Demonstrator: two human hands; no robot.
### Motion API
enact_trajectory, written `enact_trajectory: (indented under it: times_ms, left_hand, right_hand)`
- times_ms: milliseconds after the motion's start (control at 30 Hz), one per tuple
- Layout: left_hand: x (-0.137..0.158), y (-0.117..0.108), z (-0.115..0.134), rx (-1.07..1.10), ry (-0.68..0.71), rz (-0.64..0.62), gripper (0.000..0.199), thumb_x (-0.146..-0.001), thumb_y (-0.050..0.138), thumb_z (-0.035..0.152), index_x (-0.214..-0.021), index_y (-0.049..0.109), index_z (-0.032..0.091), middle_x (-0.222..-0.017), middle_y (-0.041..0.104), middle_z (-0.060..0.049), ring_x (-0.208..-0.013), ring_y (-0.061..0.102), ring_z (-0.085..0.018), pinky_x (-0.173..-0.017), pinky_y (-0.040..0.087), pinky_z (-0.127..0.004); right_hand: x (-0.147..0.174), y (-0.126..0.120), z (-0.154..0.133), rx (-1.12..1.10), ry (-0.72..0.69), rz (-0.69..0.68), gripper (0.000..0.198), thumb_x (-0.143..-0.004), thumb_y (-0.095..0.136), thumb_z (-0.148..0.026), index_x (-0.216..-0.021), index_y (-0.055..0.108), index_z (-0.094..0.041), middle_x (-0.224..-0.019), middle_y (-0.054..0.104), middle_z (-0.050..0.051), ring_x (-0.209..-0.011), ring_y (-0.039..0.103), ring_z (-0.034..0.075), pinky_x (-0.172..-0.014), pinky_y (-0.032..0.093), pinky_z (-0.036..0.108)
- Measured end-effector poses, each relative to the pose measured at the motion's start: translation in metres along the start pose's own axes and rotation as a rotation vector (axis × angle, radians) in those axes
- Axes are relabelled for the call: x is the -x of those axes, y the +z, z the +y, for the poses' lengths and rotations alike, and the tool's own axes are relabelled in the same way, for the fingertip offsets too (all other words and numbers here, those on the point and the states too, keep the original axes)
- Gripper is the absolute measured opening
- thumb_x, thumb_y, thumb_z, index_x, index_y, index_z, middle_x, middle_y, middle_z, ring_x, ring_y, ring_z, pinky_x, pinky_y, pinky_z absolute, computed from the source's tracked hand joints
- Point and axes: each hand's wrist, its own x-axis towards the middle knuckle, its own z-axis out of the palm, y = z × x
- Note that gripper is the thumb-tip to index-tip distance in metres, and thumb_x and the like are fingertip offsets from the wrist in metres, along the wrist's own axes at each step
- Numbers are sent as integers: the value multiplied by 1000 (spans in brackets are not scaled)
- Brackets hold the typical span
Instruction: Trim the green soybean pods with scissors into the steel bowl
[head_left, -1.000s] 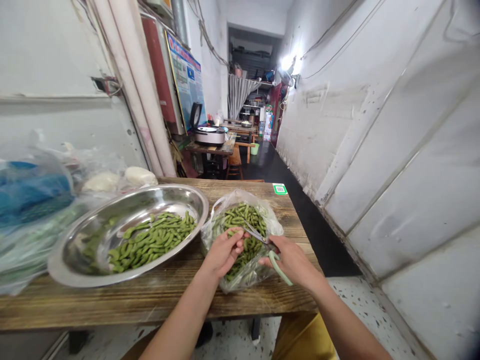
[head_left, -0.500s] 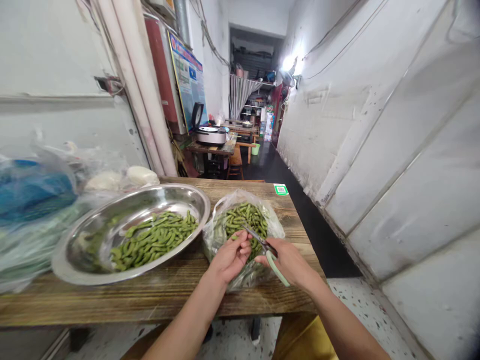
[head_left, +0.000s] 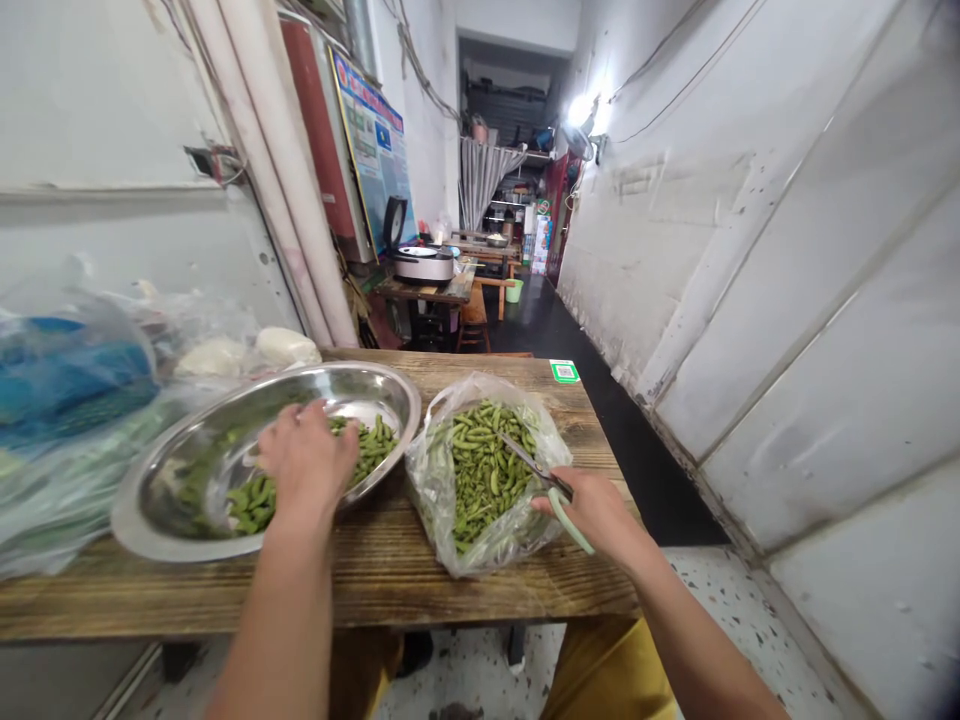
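My left hand (head_left: pixel 309 455) is over the wide steel basin (head_left: pixel 154 545), palm down, with thumb and fingers apart. Under it and to its right lie green edamame pods (head_left: pixel 377 442); the hand covers part of the pile. My right hand (head_left: pixel 598 515) grips scissors (head_left: pixel 561 515) with pale green handles. Their blades point up and left over a clear plastic bag (head_left: pixel 431 490), whose open mouth shows many more edamame pods (head_left: pixel 487 455). The bag stands right of the basin on the wooden table (head_left: pixel 375 590).
Plastic bags (head_left: pixel 67 420) with blue and green contents fill the table's left end, near white lumps (head_left: pixel 287 346). A green-and-white code sticker (head_left: pixel 564 371) marks the far right corner. Beyond are a rice cooker (head_left: pixel 422 266) on another table and a white wall (head_left: pixel 787 330) at right.
My left hand has gone from beside the scissors over the bag to above the basin on the left, its fingers now spread. The scissors have shifted slightly right, still in my right hand.
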Motion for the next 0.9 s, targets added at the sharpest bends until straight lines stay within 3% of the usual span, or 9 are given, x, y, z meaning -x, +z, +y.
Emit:
enact_trajectory:
  times_ms: [67,133,200,300,400,533,633,767,900]
  left_hand:
    - [4,-2,7,-99,58,25,50,-79,58,34,-122,54,10,-142,38,-24,-132,25,-45,-98,23,-63]
    - [26,3,29,-63,187,17,37,-83,53,33,-115,59,15,-139,44,-19,-131,29,-40,-99,22,-60]
    - [55,14,54,24,377,-176,24,-87,48,31,-90,68,19,-116,62,-13,-116,46,-32,-95,28,-52]
    - [93,35,82,22,508,-456,24,-85,52,34,-74,67,19,-90,67,-11,-97,54,-30,-86,32,-47]
    - [107,52,88,-28,467,-549,19,-80,58,34,-83,65,16,-88,67,-13,-94,55,-32,-81,34,-44]
    - [98,60,77,38,412,-683,10,-79,56,25,-78,62,17,-80,67,-10,-86,60,-28,-77,36,-40]
    - [91,56,68,281,269,-705,8,-79,52,20,-82,58,18,-74,66,-6,-73,61,-22,-71,40,-34]
    - [91,49,64,719,96,-763,13,-81,51,29,-85,57,19,-78,69,-4,-67,63,-18,-67,44,-30]
    - [95,45,69,924,-6,-802,19,-79,55,37,-81,58,18,-76,70,-4,-61,62,-17,-63,46,-29]
  right_hand:
    - [0,2,1,0,8,-4,36,-84,56,-52,-95,66,-20,-87,71,7,-80,65,21,-62,32,25]
    - [0,4,1,-3,18,-9,36,-83,57,-52,-96,66,-19,-87,71,7,-80,65,22,-62,32,25]
    - [0,4,0,-7,22,-11,36,-83,58,-51,-97,66,-19,-88,71,8,-80,65,22,-62,33,25]
    - [0,2,-2,-9,32,-17,35,-82,59,-51,-97,66,-19,-87,71,8,-80,65,22,-63,34,25]
    - [1,3,-3,-3,48,-24,35,-82,60,-51,-96,66,-20,-88,72,8,-82,65,23,-64,34,25]
    - [4,7,-1,7,49,-17,36,-81,60,-51,-100,66,-20,-87,72,8,-82,65,24,-62,32,25]
    - [7,11,-2,-30,21,-3,34,-82,59,-51,-96,65,-20,-84,70,7,-77,63,21,-60,31,25]
    - [10,13,-6,-113,-31,18,39,-80,60,-52,-102,62,-20,-87,65,6,-75,59,19,-61,33,24]
    - [9,11,-10,-151,-60,28,43,-79,61,-53,-106,61,-20,-84,60,5,-73,56,18,-63,35,24]
